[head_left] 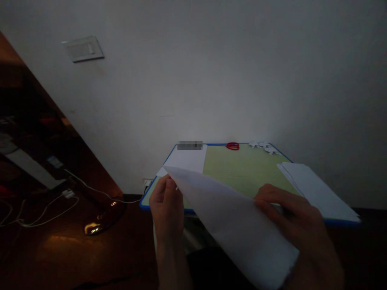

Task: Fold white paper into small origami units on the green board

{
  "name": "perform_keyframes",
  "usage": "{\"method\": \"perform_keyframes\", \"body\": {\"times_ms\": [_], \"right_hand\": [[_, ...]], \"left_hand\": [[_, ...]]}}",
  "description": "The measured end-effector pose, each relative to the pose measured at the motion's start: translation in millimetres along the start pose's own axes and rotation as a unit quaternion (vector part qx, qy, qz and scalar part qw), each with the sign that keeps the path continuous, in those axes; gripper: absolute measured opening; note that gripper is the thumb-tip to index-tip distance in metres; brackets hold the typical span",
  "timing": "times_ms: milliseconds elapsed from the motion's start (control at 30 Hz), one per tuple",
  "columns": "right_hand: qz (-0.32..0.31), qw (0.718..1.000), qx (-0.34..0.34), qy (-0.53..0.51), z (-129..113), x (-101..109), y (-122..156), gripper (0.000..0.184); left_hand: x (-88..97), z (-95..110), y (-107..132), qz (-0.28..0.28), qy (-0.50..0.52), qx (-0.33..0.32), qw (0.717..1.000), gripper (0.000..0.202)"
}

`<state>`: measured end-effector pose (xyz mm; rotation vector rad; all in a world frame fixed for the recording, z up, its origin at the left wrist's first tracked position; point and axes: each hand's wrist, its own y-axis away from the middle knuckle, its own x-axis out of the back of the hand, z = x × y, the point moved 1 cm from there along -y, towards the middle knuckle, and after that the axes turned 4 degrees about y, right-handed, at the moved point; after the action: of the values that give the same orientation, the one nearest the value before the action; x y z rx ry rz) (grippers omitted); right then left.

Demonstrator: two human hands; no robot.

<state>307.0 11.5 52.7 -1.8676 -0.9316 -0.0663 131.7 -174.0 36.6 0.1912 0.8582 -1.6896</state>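
Note:
A white sheet of paper [232, 217] is held up in front of me, slanting down to the right over the near edge of a small table. My left hand [167, 199] is closed near its upper left corner, thumb on top. Along the upper edge, my right hand [290, 213] pinches the sheet between thumb and fingers. Beneath the raised paper, the green tabletop [238, 165] with a blue rim shows. Another white sheet [190, 157] lies flat at the table's back left.
Red-handled scissors [232, 146] rest at the table's back edge. Several small cut or folded white paper pieces [264, 147] sit at the back right. A stack of white paper [317, 189] overhangs the right side. White cables [102, 192] run along the left, near a wall.

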Motion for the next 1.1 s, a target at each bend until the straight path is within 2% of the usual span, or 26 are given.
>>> {"method": "perform_keyframes", "body": {"times_ms": [200, 533, 767, 900, 1100], "right_hand": [[-0.014, 0.999, 0.001, -0.042, 4.2, -3.0, 0.5, 0.011], [-0.057, 0.998, -0.014, -0.005, 5.0, -0.7, -1.6, 0.014], [-0.054, 0.999, 0.005, -0.007, 8.1, -1.0, 1.1, 0.013], [-0.036, 0.999, 0.025, -0.009, 6.5, -2.4, 1.2, 0.018], [0.002, 1.000, 0.018, 0.011, 3.6, -2.7, 2.4, 0.029]], "left_hand": [[4.2, 0.7, -2.7, 0.034, 0.010, -0.016, 0.999, 0.023], [-1.3, 1.5, -0.1, 0.154, -0.085, -0.072, 0.982, 0.025], [-0.5, 1.2, 1.3, 0.153, -0.085, -0.073, 0.982, 0.023], [-3.5, 3.3, 1.9, 0.156, -0.082, -0.076, 0.981, 0.022], [-6.2, 7.0, 1.5, 0.172, -0.086, -0.087, 0.978, 0.023]]}}
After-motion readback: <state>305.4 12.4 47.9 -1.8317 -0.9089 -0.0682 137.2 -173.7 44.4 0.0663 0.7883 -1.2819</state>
